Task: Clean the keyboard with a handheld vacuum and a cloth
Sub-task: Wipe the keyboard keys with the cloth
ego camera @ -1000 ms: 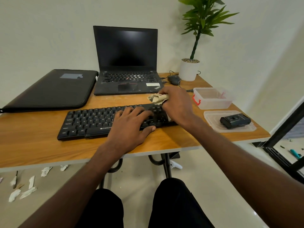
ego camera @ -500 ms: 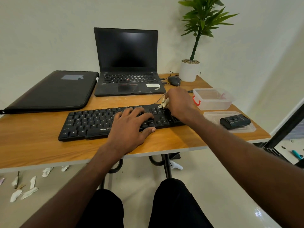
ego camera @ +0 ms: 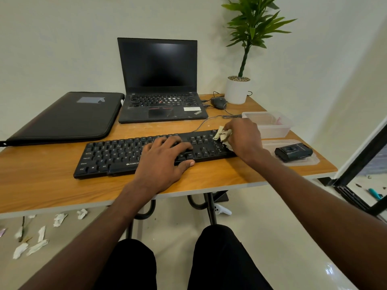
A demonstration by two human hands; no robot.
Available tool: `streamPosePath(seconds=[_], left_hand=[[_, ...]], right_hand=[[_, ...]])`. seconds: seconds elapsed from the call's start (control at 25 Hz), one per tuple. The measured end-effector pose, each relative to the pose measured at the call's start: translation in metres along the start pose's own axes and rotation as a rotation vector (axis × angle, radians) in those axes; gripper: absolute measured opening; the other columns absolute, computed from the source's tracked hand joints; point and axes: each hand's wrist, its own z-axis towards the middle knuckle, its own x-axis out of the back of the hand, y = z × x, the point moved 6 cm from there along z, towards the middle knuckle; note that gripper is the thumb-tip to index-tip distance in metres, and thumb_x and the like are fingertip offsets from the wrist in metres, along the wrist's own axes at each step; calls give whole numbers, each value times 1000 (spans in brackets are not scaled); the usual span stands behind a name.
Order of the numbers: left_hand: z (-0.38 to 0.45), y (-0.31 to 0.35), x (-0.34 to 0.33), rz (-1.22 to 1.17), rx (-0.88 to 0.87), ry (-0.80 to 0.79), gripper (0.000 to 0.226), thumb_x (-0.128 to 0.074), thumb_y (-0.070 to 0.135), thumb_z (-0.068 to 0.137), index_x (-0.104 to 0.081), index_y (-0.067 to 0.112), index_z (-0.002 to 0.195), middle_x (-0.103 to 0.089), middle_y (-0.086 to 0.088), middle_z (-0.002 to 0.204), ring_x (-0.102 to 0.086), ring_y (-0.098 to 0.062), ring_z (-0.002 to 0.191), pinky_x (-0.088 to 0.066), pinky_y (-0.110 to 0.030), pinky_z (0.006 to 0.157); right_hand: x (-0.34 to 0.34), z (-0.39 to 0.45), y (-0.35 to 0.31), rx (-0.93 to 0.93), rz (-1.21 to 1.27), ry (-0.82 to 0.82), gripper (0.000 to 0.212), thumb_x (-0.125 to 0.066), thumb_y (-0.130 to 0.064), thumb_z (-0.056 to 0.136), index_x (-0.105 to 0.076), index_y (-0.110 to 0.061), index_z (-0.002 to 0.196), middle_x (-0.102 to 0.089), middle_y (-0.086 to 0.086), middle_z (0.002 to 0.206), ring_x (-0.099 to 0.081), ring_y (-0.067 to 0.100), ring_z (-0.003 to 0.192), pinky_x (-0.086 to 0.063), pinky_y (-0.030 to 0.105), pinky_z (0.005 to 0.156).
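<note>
A person seated at a wooden table [ego camera: 41, 185] wipes a black keyboard [ego camera: 117, 155] that lies across the table's middle, parallel to the near edge. The left hand [ego camera: 161, 162] rests flat on the keys right of centre, fingers spread and relaxed, thumb at the front edge. The right hand [ego camera: 244, 139] curls its fingers around a crumpled pale cloth [ego camera: 223, 135] and holds it against the keyboard's right end, over the number pad. To the right of the keyboard, a small black handheld vacuum [ego camera: 293, 152] sits on a clear plastic lid [ego camera: 314, 161], with an open clear plastic container [ego camera: 270, 124] just behind it. An open laptop [ego camera: 159, 80] with a dark screen stands behind the keyboard, a black case [ego camera: 62, 118] to its left, a mouse [ego camera: 217, 102] and a potted plant [ego camera: 238, 88] to its right. Scraps of paper [ego camera: 37, 245] lie on the floor beneath the table.
</note>
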Motion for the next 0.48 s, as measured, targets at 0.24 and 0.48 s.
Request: streamPosePath(seconds=[0.24, 0.48], left_hand=[[1, 2, 1, 3, -3, -12, 56, -48, 69, 99, -53, 43, 148, -49, 11, 151, -41, -20, 140, -35, -53, 114], [0, -1, 0, 9, 18, -9, 68, -32, 79, 94, -54, 44, 148, -52, 10, 151, -46, -23, 139, -41, -55, 111]], right_hand=[[19, 16, 2, 16, -62, -49, 12, -73, -12, 89, -79, -14, 98, -73, 12, 95, -65, 28, 84, -45, 33, 66], [1, 16, -8, 14, -167, -125, 26, -71, -9, 92, -70, -10, 118, -68, 14, 112, -66, 32, 100, -52, 37, 75]])
